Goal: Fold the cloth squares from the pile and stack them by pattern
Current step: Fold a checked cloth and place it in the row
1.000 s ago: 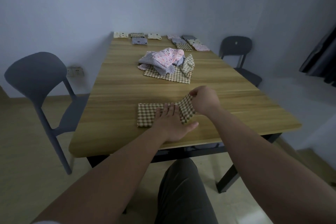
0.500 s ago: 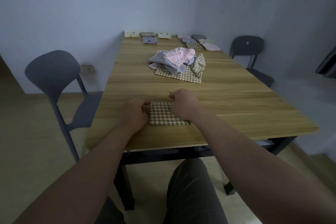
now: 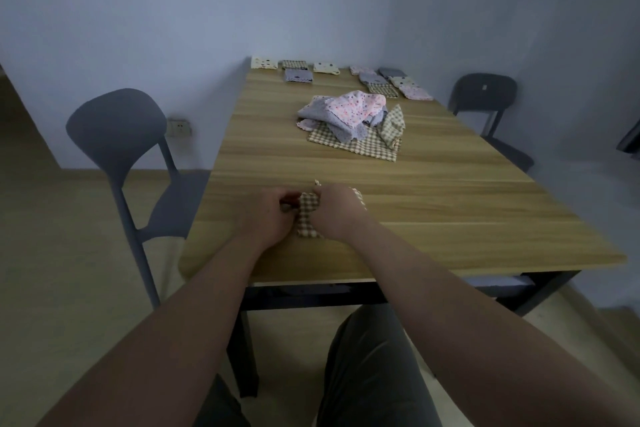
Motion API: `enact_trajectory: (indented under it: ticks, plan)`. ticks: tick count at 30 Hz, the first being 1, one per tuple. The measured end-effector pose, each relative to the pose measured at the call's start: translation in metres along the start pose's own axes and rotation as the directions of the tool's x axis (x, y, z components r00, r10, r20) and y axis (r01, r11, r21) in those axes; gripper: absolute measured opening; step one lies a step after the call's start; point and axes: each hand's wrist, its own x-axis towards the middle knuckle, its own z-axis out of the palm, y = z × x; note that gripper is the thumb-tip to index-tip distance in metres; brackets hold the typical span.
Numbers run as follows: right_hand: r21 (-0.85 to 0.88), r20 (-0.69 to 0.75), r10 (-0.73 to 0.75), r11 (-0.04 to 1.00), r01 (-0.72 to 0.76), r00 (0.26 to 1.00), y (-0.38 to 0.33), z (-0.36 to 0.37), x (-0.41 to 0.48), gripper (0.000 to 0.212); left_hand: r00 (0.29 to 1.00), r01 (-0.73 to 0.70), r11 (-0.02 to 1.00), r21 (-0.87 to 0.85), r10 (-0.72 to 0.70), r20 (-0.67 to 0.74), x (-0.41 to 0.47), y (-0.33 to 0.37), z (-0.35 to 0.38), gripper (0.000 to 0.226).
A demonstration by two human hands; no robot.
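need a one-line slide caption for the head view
Folding at the table: left hand and right hand grip a checked cloth, unfolded pile beyond.

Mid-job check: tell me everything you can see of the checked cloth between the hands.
The checked cloth is brown-and-cream gingham, thin woven-looking fabric, folded into a small narrow packet. It lies on the wooden table near its front edge. The left hand grips its left side; the right hand pinches its top and covers its right part, where a strip of check shows past the knuckles. A small corner pokes up behind the right hand.
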Motion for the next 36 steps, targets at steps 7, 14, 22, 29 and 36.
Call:
enact_trajectory:
  ticks: [7, 14, 22, 29, 36]
  plan:
    - [0.050, 0.012, -0.016, 0.999, 0.015, 1.000, -0.006, 0.010, -0.001, 0.023, 1.000, 0.006, 1.000, 0.002, -0.006, -0.023, 0.003, -0.004, 0.001, 0.032]
    - [0.161, 0.000, -0.055, 0.985, 0.055, 0.998, -0.002, 0.012, -0.006, 0.035, 1.000, -0.002, 1.000, -0.003, 0.002, -0.021, 0.003, -0.006, 0.000, 0.033]
    - [0.243, -0.049, -0.102, 0.964, 0.111, 0.994, 0.001, 0.010, -0.015, 0.047, 1.000, 0.003, 1.000, -0.026, -0.003, -0.016, 0.004, -0.007, 0.001, 0.027]
    - [0.457, -0.394, 0.080, 0.881, 0.120, 0.916, 0.035, 0.001, -0.021, 0.040, 0.994, -0.086, 0.994, 0.060, 0.090, -0.065, -0.003, 0.001, -0.001, 0.027]
    - [0.376, -0.248, 0.045, 0.925, 0.053, 0.968, 0.093, 0.013, -0.042, 0.049, 0.850, -0.519, 0.818, 0.250, 0.523, 0.055, -0.019, 0.002, 0.009, 0.038]
